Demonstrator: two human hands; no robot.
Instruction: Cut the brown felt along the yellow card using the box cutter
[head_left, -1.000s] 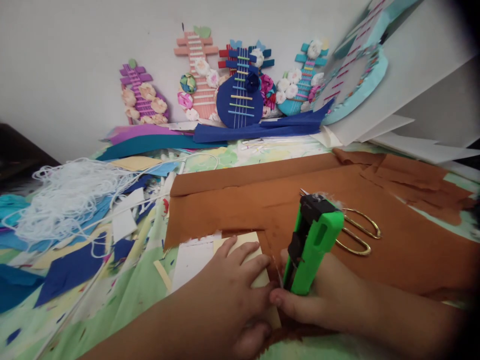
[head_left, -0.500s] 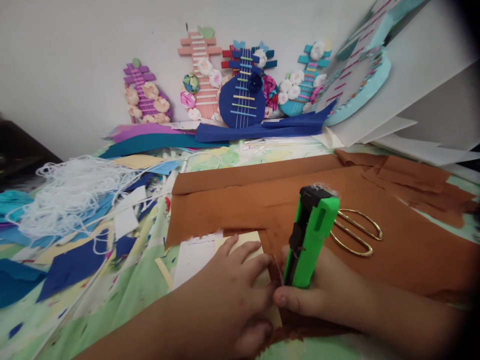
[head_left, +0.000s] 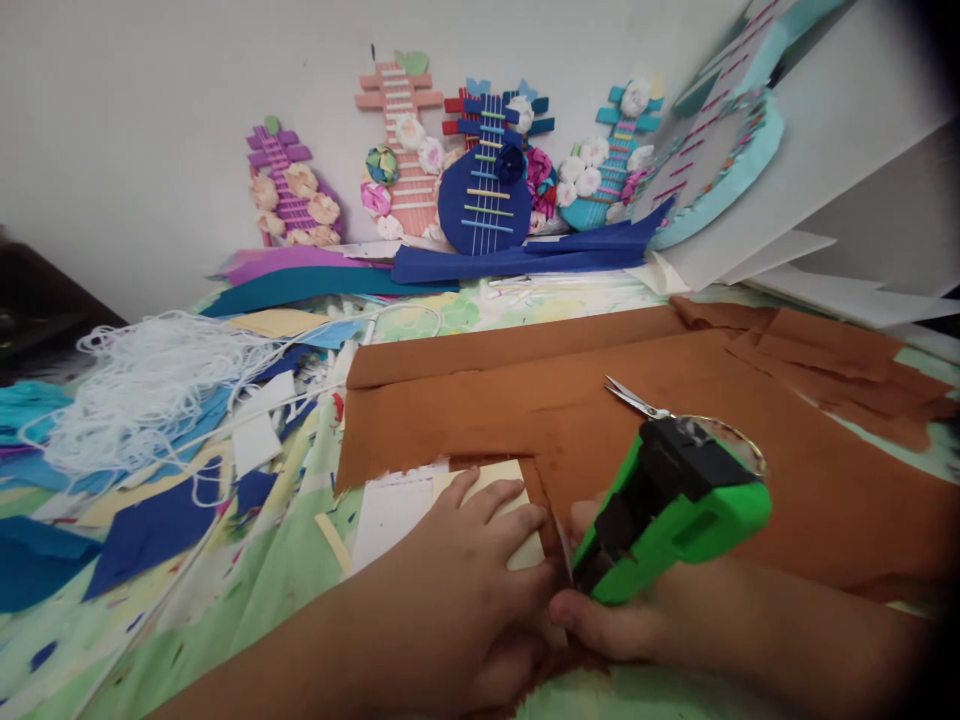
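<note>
My right hand [head_left: 637, 620] is wrapped round a green and black box cutter [head_left: 667, 510], its thin blade pointing down at the brown fabric [head_left: 480, 400]. The cutter leans to the right. Beside it, my left hand [head_left: 487, 560] lies with fingers spread over a cream card piece [head_left: 487, 478] on the brown material. A white card piece [head_left: 386, 515] shows to the left of that hand. Behind the cutter, small scissors [head_left: 634, 397] with gold handles rest on the fabric, their handles partly hidden. The blade's tip is hard to make out.
A tangle of white cord [head_left: 165, 380] sits among blue scraps [head_left: 161, 525] at left. Decorated toy lutes, one dark blue [head_left: 484, 200], lean on the wall at the back. White boards [head_left: 847, 180] stand at right. A green patterned cloth [head_left: 285, 580] covers the table.
My right hand has tipped the box cutter over to the right and toward me, uncovering the scissor blades. My left hand stays almost where it was on the card.
</note>
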